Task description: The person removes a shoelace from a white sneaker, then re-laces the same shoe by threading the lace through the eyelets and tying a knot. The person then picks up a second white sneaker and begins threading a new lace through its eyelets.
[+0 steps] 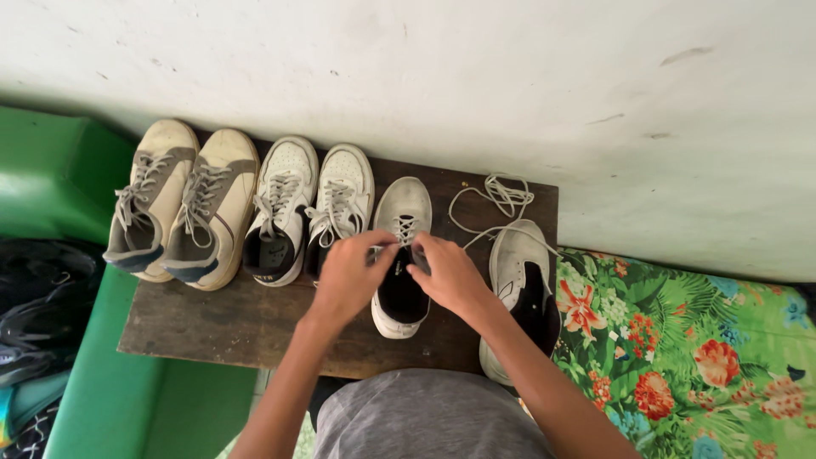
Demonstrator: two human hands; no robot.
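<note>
Lengthwise, the white shoe (401, 255) points toe-first toward the wall (442, 76).

— Any packages, labels, signs or screens in here?

— No. I see no box, bag, wrapper or carton, no sign on the wall, and no screen.

— Nothing printed at all?

— Only small marks, too faint to make out as labels.
</note>
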